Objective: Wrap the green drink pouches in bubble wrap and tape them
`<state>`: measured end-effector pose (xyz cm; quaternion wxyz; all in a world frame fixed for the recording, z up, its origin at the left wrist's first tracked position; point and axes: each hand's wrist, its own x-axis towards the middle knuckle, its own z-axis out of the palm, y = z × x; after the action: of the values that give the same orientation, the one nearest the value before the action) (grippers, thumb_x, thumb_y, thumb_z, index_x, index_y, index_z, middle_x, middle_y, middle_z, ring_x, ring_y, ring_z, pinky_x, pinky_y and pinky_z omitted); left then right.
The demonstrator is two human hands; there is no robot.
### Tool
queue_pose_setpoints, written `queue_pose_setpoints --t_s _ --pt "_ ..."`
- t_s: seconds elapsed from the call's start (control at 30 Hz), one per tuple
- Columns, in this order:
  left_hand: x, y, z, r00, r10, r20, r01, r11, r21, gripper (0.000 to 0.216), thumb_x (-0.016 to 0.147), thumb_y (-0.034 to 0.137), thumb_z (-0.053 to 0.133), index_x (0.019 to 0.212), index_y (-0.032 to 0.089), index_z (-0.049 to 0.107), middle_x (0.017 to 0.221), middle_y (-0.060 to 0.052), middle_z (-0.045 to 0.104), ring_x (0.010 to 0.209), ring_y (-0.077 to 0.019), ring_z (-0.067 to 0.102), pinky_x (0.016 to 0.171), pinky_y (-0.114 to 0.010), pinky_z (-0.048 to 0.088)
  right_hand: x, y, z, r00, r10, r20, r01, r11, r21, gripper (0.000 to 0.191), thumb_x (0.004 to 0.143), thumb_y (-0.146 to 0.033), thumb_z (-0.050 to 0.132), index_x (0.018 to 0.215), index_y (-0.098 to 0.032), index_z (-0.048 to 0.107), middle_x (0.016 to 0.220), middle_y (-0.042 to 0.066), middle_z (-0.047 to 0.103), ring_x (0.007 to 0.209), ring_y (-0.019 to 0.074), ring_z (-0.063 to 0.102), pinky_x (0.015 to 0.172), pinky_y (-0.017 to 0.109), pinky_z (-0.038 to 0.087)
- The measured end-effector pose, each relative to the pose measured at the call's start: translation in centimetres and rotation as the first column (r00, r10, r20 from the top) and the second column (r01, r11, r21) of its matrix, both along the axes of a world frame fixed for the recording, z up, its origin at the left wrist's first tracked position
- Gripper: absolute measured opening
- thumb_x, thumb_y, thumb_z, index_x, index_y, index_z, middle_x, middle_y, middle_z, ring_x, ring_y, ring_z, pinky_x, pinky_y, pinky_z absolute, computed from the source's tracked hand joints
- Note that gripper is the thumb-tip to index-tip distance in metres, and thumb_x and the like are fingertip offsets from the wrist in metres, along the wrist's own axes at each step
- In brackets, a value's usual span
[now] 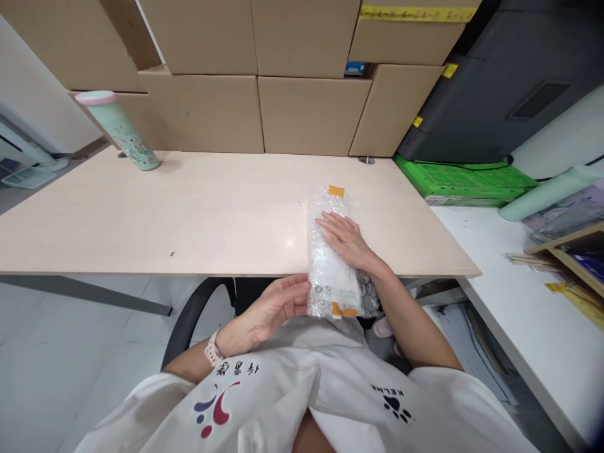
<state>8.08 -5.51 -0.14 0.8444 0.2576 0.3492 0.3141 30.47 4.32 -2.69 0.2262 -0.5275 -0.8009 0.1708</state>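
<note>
A long bubble-wrapped packet (330, 270) with orange tape at both ends lies across the front edge of the light wooden table (189, 214), its near end sticking out past the edge. My right hand (346, 239) rests flat on top of the packet, fingers stretched out. My left hand (278, 305) grips the packet's overhanging near end from the left side, fingers curled against the wrap. A watch sits on my left wrist.
A mint green bottle (120, 129) leans at the table's far left. Stacked cardboard boxes (283, 94) line the back. A green crate (462, 182) and a black case (509, 82) stand at the right, beside a white table (528, 314) with clutter.
</note>
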Motion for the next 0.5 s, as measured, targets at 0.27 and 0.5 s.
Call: queue_pose_setpoints --t_s 0.27,0.5 --pt "3.4 0.3 -2.3 0.998 -0.055 0.0 0.055 0.998 0.029 0.044 0.06 0.022 0.093 0.099 0.012 0.073 0.089 -0.009 0.077 0.077 -0.0195 0.071 0.078 -0.032 0.056 -0.8 -3.8 0.2 0.984 -0.02 -0.18 0.024 1.0 0.018 0.055 0.102 -0.056 0.036 0.15 -0.032 0.045 0.163 0.005 0.038 0.153 0.0247 0.027 0.126 0.055 0.015" --pt "1.8 0.1 -2.0 0.997 0.042 -0.059 -0.016 0.924 0.381 0.039 0.071 0.029 0.088 0.105 0.015 0.075 0.097 -0.007 0.078 0.086 -0.0202 0.072 0.081 -0.031 0.055 -1.0 -9.3 1.3 0.808 -0.253 -0.532 0.241 0.966 -0.093 0.13 0.07 -0.07 0.076 0.161 -0.034 -0.01 0.171 0.011 0.004 0.157 0.0362 0.006 0.121 0.065 0.02"
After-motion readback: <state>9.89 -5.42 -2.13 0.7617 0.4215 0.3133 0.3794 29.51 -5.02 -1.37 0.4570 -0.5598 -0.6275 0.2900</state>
